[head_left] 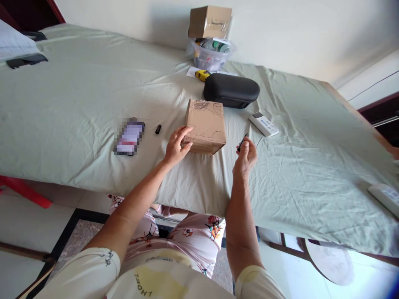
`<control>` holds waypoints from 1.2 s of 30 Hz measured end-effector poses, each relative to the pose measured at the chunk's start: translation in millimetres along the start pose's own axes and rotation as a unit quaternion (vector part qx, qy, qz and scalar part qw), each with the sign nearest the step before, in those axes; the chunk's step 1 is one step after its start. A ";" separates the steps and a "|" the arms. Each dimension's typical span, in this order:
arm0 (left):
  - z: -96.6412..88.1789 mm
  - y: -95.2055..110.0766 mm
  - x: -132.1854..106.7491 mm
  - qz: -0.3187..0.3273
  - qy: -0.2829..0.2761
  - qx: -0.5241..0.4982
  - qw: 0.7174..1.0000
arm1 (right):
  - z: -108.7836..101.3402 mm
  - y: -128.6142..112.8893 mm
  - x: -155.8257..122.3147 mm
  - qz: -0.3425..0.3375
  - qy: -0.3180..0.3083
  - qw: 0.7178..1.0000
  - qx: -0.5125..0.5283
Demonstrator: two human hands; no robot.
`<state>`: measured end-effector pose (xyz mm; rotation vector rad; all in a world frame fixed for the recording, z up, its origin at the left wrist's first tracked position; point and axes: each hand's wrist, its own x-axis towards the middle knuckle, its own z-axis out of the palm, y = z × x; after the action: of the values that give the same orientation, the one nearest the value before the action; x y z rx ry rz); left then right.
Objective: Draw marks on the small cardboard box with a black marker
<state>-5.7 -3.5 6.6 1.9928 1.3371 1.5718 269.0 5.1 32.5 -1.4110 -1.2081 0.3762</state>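
1. Cardboard box [205, 128], pen scribbles on top – sits approx. midway along the table [311, 166], set in from the front edge (the person's side).
2. Left hand [179, 145]: half open, thumb & fingers apart, resting on the box's left front corner.
3. Right hand [246, 155]: fingers curled in, thumb pressed down, gripping a dark pen-like thing [241, 143], tip up; just right of the box, not touching it.
4. Black case [231, 89]: right behind the box, twd the back edge. White device [264, 124] w/ a dark end: beyond the right hand, twd the right edge.
5. Small black piece [158, 129], then a blurred-out phone [129, 137]: both left of the box – phone's nearer the left edge.
6. Nr the back edge: yellow tool [202, 74], clear tub [212, 60] of bits, 2nd carton [210, 23] above it.
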 end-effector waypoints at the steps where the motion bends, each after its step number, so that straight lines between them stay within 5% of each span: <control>1: -0.1 -0.1 0.1 0.003 -0.003 -0.001 1.000 | 1.0 -3.1 -1.6 -0.030 0.011 0.999 0.030; 8: -0.4 -4.4 0.6 0.008 -0.030 -0.011 0.999 | 15.1 -34.3 -49.9 -0.266 0.047 0.961 -0.052; 14: -4.8 -4.0 2.2 -0.001 -0.053 -0.016 0.998 | 33.8 -49.3 -83.7 -0.469 -0.167 0.867 -0.030; 19: -4.4 -3.5 2.5 -0.006 -0.059 -0.027 0.998 | 38.8 -50.9 -81.5 -0.426 -0.176 0.880 -0.112; 24: -4.8 -3.5 2.2 0.013 -0.061 -0.013 0.998 | 40.1 -55.1 -79.5 -0.440 -0.131 0.885 -0.077; 29: -4.9 -4.6 2.9 0.016 -0.061 -0.017 0.998 | 45.2 -62.3 -81.0 -0.442 -0.160 0.880 -0.061; 36: -5.8 -2.5 1.4 -0.007 -0.073 -0.028 0.997 | 35.7 -52.8 -78.5 -0.386 -0.067 0.920 -0.022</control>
<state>-12.0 -2.9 7.9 2.0157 1.2354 1.4121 185.0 -51.0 36.9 -0.8479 -1.7794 -0.1119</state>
